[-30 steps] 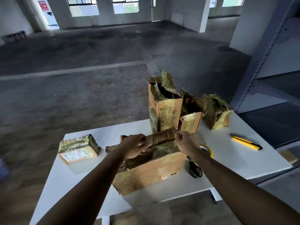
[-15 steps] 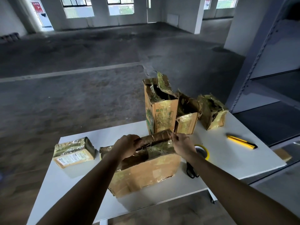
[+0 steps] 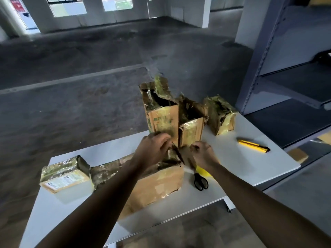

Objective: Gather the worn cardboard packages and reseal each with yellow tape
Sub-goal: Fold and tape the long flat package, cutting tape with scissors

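A long worn cardboard package [image 3: 157, 183] lies near the front of the white table [image 3: 250, 169]. My left hand [image 3: 154, 149] curls over its top flap at the right end. My right hand [image 3: 204, 153] pinches the end flap of the same package. Behind stand a tall torn package [image 3: 161, 115], a shorter one [image 3: 191, 129] and a crumpled one [image 3: 220, 115]. A small taped package [image 3: 64, 174] lies at the left. The yellow tape roll [image 3: 202, 171] is mostly hidden under my right forearm.
Black-handled scissors [image 3: 200, 181] lie right of the long package. A yellow utility knife [image 3: 253, 144] rests on the table's right side. Grey metal shelving [image 3: 286, 68] stands to the right. Bare concrete floor stretches beyond the table.
My left hand slid right along the long package's top to its right end. My right hand stayed at the end flap. The camera moved closer.
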A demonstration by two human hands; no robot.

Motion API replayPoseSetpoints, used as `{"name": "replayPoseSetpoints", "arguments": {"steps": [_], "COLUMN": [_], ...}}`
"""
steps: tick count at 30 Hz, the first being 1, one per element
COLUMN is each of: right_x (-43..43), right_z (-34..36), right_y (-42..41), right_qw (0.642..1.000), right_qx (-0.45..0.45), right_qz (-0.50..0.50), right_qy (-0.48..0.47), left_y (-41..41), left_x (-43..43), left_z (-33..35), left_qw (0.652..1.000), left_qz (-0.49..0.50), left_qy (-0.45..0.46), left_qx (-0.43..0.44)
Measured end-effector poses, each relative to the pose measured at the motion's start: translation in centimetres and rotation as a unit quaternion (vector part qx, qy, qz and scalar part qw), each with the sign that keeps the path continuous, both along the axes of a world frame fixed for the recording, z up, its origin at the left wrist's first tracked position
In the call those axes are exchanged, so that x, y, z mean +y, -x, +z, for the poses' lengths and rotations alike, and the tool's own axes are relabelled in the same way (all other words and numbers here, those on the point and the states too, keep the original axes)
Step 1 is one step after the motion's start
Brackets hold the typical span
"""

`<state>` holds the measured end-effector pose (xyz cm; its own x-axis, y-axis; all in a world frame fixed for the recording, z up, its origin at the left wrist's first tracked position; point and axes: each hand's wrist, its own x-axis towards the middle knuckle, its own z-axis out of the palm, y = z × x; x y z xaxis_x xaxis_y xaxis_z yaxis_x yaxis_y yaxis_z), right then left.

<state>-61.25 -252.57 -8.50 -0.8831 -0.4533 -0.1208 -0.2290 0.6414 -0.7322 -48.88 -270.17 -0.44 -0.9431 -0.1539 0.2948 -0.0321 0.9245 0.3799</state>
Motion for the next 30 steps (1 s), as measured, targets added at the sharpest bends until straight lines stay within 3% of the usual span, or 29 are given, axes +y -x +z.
{"name": "replayPoseSetpoints", "arguments": {"steps": [7, 13, 17, 21, 26, 30], "right_x": [3.4, 3.7, 3.8, 4.1, 3.9, 4.4], "right_z": [-4.2, -8.3, -10.1, -11.2, -8.6, -3.6], "right_y": [4.1, 5.1, 5.3, 5.2, 5.8, 5.4], "right_qw": [0.983, 0.983, 0.963, 0.96, 0.987, 0.979], "right_qx": [-0.176, -0.038, -0.026, -0.037, -0.095, -0.165], "right_qz": [0.025, 0.133, 0.204, 0.201, 0.122, 0.037], "right_qy": [0.053, -0.122, -0.175, -0.189, -0.047, 0.116], "left_y": [5.6, 7.3, 7.6, 7.8, 8.8, 10.4], "left_x": [4.6, 5.3, 5.9, 6.4, 6.8, 7.6], "left_z": [-1.0, -2.4, -2.5, -2.4, -2.1, -1.5], "left_qw": [0.996, 0.99, 0.985, 0.978, 0.977, 0.975], "left_qz": [-0.044, -0.033, -0.002, 0.017, 0.027, 0.016], "left_qy": [-0.032, -0.027, -0.016, -0.001, -0.005, -0.018], "left_qx": [-0.074, -0.138, -0.173, -0.207, -0.211, -0.223]}}
